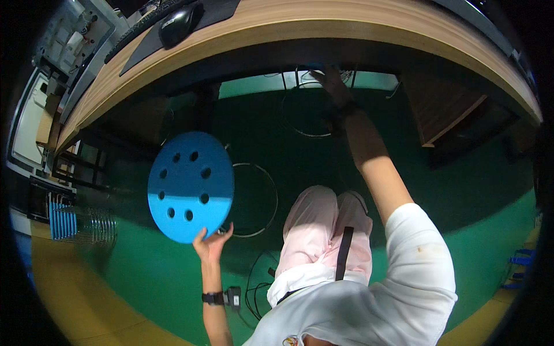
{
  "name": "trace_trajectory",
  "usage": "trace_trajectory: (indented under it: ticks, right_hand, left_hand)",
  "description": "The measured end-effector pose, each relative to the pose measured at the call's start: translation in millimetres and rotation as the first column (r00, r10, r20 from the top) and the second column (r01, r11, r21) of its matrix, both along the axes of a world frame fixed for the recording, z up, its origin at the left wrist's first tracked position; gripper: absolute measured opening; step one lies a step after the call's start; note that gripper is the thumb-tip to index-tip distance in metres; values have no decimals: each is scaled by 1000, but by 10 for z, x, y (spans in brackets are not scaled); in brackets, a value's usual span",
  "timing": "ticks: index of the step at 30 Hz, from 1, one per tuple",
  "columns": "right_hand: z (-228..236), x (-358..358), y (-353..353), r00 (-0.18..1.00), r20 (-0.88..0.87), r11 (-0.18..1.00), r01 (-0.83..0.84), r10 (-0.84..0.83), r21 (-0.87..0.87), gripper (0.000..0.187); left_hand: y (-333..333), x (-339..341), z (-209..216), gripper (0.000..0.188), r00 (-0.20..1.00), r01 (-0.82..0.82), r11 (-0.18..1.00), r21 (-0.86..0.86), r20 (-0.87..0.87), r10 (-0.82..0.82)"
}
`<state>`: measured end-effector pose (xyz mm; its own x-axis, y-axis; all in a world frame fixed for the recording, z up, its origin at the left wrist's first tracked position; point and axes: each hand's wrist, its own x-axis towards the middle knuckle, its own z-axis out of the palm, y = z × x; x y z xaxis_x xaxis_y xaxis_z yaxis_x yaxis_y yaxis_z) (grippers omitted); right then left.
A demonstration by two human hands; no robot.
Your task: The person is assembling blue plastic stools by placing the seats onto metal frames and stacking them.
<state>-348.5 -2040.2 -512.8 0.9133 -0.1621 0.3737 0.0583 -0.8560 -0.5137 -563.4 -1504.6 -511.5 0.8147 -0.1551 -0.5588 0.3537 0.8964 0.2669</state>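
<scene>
Left of my knees, a round blue stool (190,173) is tipped so its seat, with a ring of several holes, faces up toward me. A thin metal ring of its frame shows at its right side. My left hand (212,244) is closed on the seat's lower edge, thumb and fingers apart around the rim. My right hand (330,83) reaches far forward into the shadow under the desk. A sliver of something blue shows by its fingertips, and another metal ring (313,136) lies below it. Whether those fingers grip anything is too dark to see.
Above my hands curves the wooden desk (323,29), with a black mouse (180,26) at its left. A brown panel (441,109) stands beneath it at right. Stacked blue stools (63,222) stand at far left. Black cables (252,294) lie on the green floor (138,288).
</scene>
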Motion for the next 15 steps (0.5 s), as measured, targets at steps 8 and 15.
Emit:
trace_trajectory:
  ticks: [8, 15]
  right_hand:
    - [-674, -2135, 673, 908, -349, 139, 324, 233, 936, 47]
    - [-1098, -3559, -72, 843, -537, 396, 506, -38, 766, 39]
  left_hand:
    - [-467, 1013, 182, 65, 973, 102, 989, 109, 195, -122]
    - [-1400, 2232, 65, 66, 942, 137, 982, 128, 288, -169]
